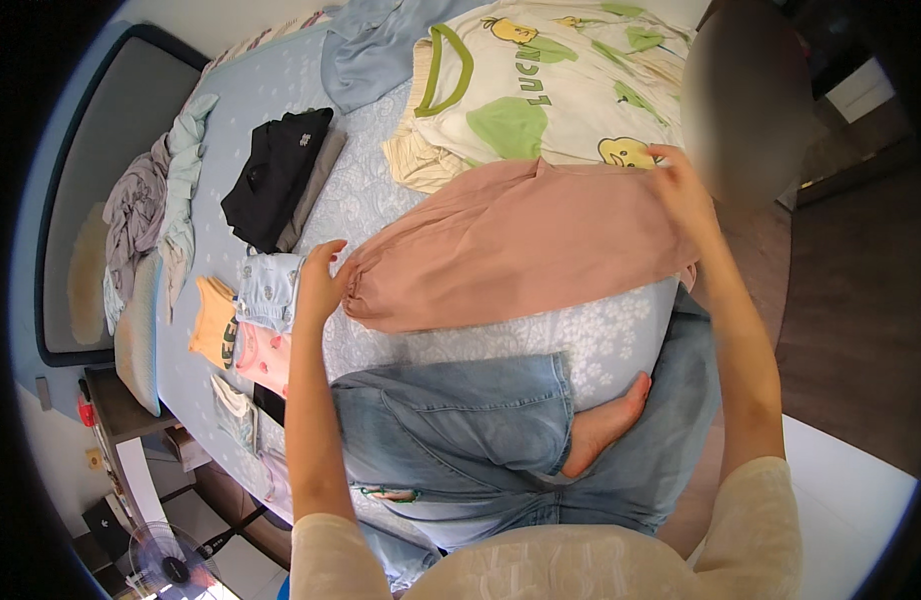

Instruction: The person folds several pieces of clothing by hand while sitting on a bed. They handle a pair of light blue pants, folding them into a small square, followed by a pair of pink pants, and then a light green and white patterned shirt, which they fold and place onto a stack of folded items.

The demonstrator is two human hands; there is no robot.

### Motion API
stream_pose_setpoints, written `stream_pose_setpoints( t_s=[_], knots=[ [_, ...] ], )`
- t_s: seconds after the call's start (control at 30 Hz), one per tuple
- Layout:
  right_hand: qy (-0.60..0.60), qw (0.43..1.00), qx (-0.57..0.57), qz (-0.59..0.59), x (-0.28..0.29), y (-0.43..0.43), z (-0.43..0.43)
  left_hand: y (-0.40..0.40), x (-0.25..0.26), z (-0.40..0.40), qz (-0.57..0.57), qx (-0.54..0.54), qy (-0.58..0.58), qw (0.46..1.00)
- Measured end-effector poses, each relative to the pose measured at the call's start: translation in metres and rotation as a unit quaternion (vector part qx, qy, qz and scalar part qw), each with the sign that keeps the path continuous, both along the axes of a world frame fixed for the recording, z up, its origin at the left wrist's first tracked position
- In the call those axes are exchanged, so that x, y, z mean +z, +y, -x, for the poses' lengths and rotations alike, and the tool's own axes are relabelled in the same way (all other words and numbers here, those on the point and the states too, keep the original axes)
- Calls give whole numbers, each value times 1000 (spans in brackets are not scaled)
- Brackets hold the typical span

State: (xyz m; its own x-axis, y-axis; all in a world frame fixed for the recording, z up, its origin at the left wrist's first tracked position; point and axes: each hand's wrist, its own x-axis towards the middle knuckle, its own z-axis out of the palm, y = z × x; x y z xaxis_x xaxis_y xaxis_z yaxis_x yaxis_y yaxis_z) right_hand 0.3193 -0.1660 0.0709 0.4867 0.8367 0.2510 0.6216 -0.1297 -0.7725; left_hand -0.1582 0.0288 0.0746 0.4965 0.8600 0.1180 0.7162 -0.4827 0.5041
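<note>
A dusty-pink garment point(520, 240), which looks like folded trousers, lies lengthwise on the bed before my crossed legs. Its gathered elastic end point(359, 289) points left. My left hand point(322, 281) is at that end, thumb against the gathers and index finger apart above it. Over the garment's wide right end is my right hand point(678, 187), fingers bent near its upper corner; motion blur hides whether they grip the cloth. Just beyond lies a white T-shirt point(573, 82) with green patches and yellow cartoon figures, on top of cream striped clothing point(423, 165).
Folded black clothing point(277, 176) rests on a grey piece. Small folded clothes, light blue point(269, 289), orange point(213, 319) and pink point(262, 356), lie left. A blue garment point(363, 56) is at the back. Rumpled cloth point(138, 202) lies by the headboard point(119, 120). A fan point(175, 566) stands lower left.
</note>
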Motion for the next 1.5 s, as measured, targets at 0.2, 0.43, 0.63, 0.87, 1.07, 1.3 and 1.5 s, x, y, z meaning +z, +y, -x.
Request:
stream_pose_setpoints(
  t_s=[0.2,0.43,0.63,0.87,1.07,1.3,1.5],
  knots=[
    [-149,937,309,74,-6,102,102,-2,-13,-5,32,-14,-47,998],
    [-324,817,300,370,20,124,104,-1,-23,31,253,88,-98,958],
    [-352,774,315,421,22,131,102,3,-36,41,247,96,-108,958],
    [-350,807,307,362,31,119,102,-3,-20,36,286,36,-203,936],
    [-360,818,281,349,51,106,87,-18,27,31,260,-127,-34,957],
    [-386,853,183,299,40,112,79,22,-40,15,480,21,-236,845],
    [-379,843,176,338,21,119,73,17,-52,-13,439,-64,-155,883]
  ],
)
